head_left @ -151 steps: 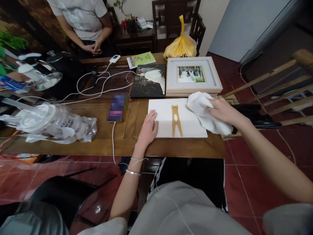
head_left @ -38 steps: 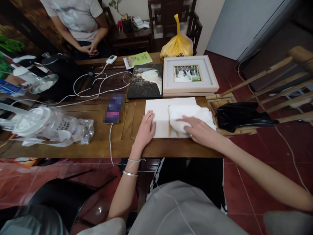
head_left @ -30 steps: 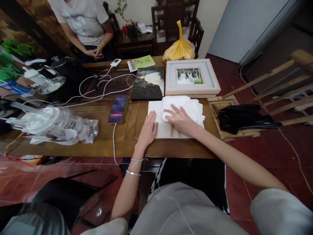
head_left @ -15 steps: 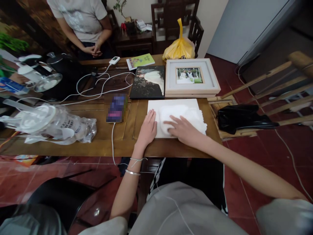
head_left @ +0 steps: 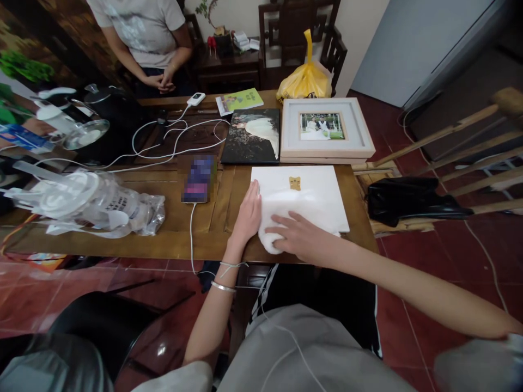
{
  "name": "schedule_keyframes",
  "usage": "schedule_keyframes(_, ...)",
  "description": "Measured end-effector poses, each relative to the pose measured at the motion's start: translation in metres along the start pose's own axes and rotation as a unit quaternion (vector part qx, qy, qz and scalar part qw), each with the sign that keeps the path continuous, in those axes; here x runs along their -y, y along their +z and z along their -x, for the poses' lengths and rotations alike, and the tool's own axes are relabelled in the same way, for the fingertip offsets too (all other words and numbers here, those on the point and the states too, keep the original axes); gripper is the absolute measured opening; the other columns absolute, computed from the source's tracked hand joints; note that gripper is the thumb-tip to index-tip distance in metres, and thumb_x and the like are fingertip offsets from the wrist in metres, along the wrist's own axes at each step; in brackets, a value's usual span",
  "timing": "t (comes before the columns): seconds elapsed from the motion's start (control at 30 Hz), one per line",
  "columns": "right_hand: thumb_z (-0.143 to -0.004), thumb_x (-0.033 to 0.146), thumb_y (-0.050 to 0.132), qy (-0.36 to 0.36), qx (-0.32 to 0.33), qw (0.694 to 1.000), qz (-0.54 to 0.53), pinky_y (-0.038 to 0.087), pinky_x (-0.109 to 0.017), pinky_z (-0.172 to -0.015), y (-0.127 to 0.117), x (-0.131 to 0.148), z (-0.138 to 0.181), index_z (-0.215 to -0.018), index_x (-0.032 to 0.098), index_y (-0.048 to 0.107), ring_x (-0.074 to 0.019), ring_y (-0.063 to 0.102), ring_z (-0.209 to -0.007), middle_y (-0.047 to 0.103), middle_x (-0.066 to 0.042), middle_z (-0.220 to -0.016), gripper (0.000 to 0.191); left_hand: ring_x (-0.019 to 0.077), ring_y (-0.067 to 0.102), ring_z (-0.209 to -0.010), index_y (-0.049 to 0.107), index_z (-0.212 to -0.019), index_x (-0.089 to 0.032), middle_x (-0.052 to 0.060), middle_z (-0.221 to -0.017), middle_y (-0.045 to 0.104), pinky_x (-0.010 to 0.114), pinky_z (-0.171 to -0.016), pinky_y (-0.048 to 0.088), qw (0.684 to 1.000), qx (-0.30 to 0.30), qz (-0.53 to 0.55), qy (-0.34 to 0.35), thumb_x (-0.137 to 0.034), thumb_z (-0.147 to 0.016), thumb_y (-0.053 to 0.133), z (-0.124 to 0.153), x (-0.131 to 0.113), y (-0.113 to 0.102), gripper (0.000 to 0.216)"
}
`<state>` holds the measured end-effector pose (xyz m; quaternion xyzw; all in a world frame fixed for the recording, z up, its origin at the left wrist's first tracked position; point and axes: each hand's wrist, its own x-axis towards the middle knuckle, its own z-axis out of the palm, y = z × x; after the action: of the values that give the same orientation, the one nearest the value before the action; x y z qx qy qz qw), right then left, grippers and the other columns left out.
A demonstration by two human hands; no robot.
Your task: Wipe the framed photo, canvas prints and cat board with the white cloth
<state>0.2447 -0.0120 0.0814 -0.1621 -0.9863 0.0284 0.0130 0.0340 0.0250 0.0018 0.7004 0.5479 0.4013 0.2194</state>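
Observation:
A white panel (head_left: 327, 188) lies flat on the wooden table in front of me, with a small tan cat-shaped patch (head_left: 295, 183) on its upper part. My left hand (head_left: 248, 215) rests along the panel's left edge, fingers straight and close together. A fluffy white cloth (head_left: 274, 239) is bunched over the panel's near left part and reaches past its front edge. Pressing down on that cloth is my right hand (head_left: 296, 234), its fingers bent and somewhat apart over it. The cloth under the palm is hidden.
Behind the panel are a dark photo board (head_left: 255, 136) and a white picture frame (head_left: 351, 128). A yellow bag (head_left: 306, 81) stands behind them. To the left lie a phone (head_left: 199, 178), white cables and bagged drink cups (head_left: 102, 198). Another person (head_left: 143, 38) sits across the table.
My right hand has pulled the cloth toward me and slightly left, uncovering the tan patch and the panel's right side. My left hand stays at the left edge, turned more onto its side.

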Motion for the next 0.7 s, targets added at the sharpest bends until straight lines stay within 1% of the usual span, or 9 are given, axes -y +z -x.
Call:
schedule_keyframes(0.07,-0.083,-0.003,0.055,0.019,-0.002,1.000,-0.008,0.046,-0.049,-0.101,-0.005,-0.008,0.011,-0.116,0.020,0.068,-0.0344,0.050,-0.138,0.065,-0.012,-0.139,0.042,0.0256,0.032,-0.157,0.041,-0.156,-0.012,0.017,-0.164,0.040,0.050,-0.130,0.027,0.999,0.026,-0.037,0.025,-0.045,-0.111,0.024,0.001,0.000,0.003,0.058)
schedule_keyframes(0.13,-0.081,-0.005,0.052,0.069,0.003,0.998,-0.008,0.047,-0.042,-0.092,-0.012,-0.026,0.013,-0.115,0.017,0.068,-0.0319,0.058,-0.126,0.068,-0.016,-0.129,0.043,0.0274,0.032,-0.157,0.045,-0.152,-0.009,0.020,-0.163,0.042,0.053,-0.130,0.026,0.996,0.040,-0.065,0.044,-0.039,-0.110,0.028,0.001,0.000,0.004,0.054)
schedule_keyframes(0.2,-0.079,-0.005,0.050,0.133,0.021,0.991,-0.011,0.044,-0.036,-0.080,-0.021,-0.047,0.004,-0.111,0.014,0.067,-0.0289,0.065,-0.106,0.070,-0.017,-0.117,0.041,0.0285,0.032,-0.156,0.046,-0.150,-0.010,0.020,-0.162,0.042,0.055,-0.130,0.026,0.994,0.046,-0.080,0.055,-0.033,-0.108,0.034,0.001,0.001,0.004,0.049)
schedule_keyframes(0.27,-0.079,-0.003,0.049,0.183,0.038,0.982,-0.016,0.038,-0.033,-0.069,-0.031,-0.068,-0.012,-0.109,0.014,0.065,-0.0258,0.063,-0.090,0.071,-0.016,-0.109,0.038,0.0295,0.033,-0.156,0.045,-0.151,-0.011,0.020,-0.163,0.042,0.056,-0.129,0.027,0.993,0.050,-0.085,0.060,-0.028,-0.106,0.039,0.000,0.000,0.003,0.049)
schedule_keyframes(0.3,-0.079,-0.002,0.048,0.194,0.039,0.980,-0.017,0.034,-0.032,-0.067,-0.035,-0.077,-0.023,-0.108,0.014,0.064,-0.0247,0.061,-0.085,0.070,-0.015,-0.106,0.037,0.0300,0.033,-0.156,0.045,-0.151,-0.011,0.020,-0.163,0.041,0.057,-0.129,0.028,0.993,0.053,-0.086,0.061,-0.026,-0.104,0.040,0.000,-0.001,0.002,0.049)
schedule_keyframes(0.4,-0.082,0.001,0.045,0.177,0.023,0.984,-0.020,0.029,-0.032,-0.067,-0.043,-0.096,-0.059,-0.106,0.015,0.061,-0.0232,0.056,-0.083,0.069,-0.014,-0.103,0.032,0.0306,0.034,-0.155,0.046,-0.150,-0.013,0.018,-0.162,0.043,0.056,-0.128,0.030,0.993,0.054,-0.081,0.062,-0.024,-0.103,0.042,-0.001,-0.005,0.000,0.049)
schedule_keyframes(0.53,-0.083,0.004,0.050,0.152,0.024,0.988,-0.028,0.030,-0.031,-0.069,-0.048,-0.106,-0.100,-0.102,0.014,0.061,-0.0234,0.055,-0.084,0.068,-0.015,-0.105,0.024,0.0314,0.040,-0.152,0.049,-0.148,-0.014,0.018,-0.157,0.049,0.056,-0.127,0.032,0.994,0.047,-0.082,0.055,-0.024,-0.102,0.044,-0.001,-0.004,0.000,0.047)
schedule_keyframes(0.63,-0.082,0.004,0.053,0.179,0.041,0.983,-0.029,0.032,-0.031,-0.068,-0.051,-0.114,-0.107,-0.102,0.013,0.061,-0.0234,0.056,-0.084,0.067,-0.014,-0.102,0.023,0.0316,0.039,-0.153,0.048,-0.149,-0.011,0.020,-0.157,0.049,0.057,-0.128,0.031,0.994,0.043,-0.086,0.054,-0.024,-0.102,0.044,0.000,0.000,0.001,0.048)
schedule_keyframes(0.7,-0.079,0.004,0.053,0.210,0.054,0.975,-0.045,0.035,-0.031,-0.067,-0.054,-0.123,-0.097,-0.101,0.013,0.062,-0.0236,0.057,-0.084,0.067,-0.014,-0.100,0.025,0.0314,0.037,-0.154,0.048,-0.148,-0.010,0.021,-0.158,0.047,0.056,-0.128,0.030,0.994,0.044,-0.085,0.058,-0.024,-0.102,0.044,0.000,0.003,0.002,0.048)
